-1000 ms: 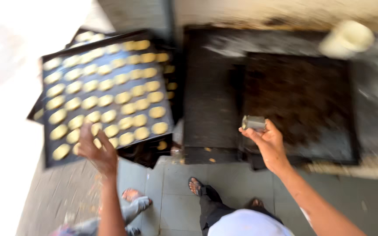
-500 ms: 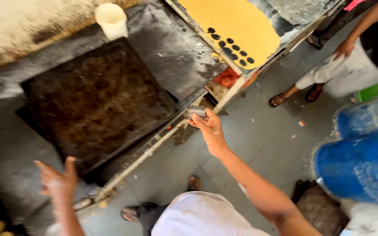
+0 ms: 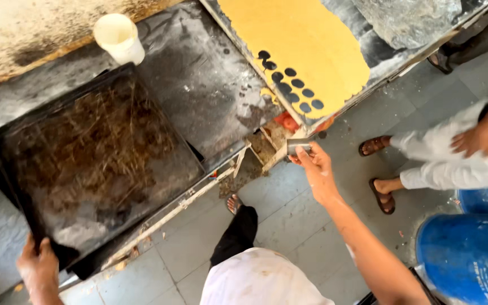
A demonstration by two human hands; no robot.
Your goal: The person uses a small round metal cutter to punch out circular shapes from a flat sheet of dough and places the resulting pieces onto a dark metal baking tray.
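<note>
Grey tiled floor (image 3: 289, 226), dark flour-dusted counter (image 3: 199, 85) along a stained wall. Head cam looks straight down.

Left hand (image 3: 39, 266): closed on the near corner of the black baking tray (image 3: 94, 158), fingers wrapped over the rim. The tray lies flat on the counter, empty apart from brown baked-on residue and scratch marks. A second dark tray edge shows under it at the left.

Right hand (image 3: 314, 164): arm stretched forward, fingers pinched around a small round metal cutter (image 3: 299, 147). The cutter sits at the counter's front edge, just below the dough, not touching it.

Rolled-out yellow dough sheet (image 3: 306, 39) lies on the next work surface to the right. A cluster of round holes (image 3: 292, 85) is punched out near its lower edge, dark counter showing through.

White plastic cup (image 3: 120, 36) stands upright on the counter behind the tray, near the wall, apart from the tray.

Crumbs and scraps lie in the gap between the two surfaces, just beside the cutter.

Another person stands at right: sandalled feet (image 3: 380, 172), white trousers, one hand (image 3: 473, 140) resting on the leg. Well apart from the wearer's hands.

Blue barrel (image 3: 470, 254) at lower right, on the floor near the right forearm.

Wearer's own foot (image 3: 232, 203) visible below the counter edge.
</note>
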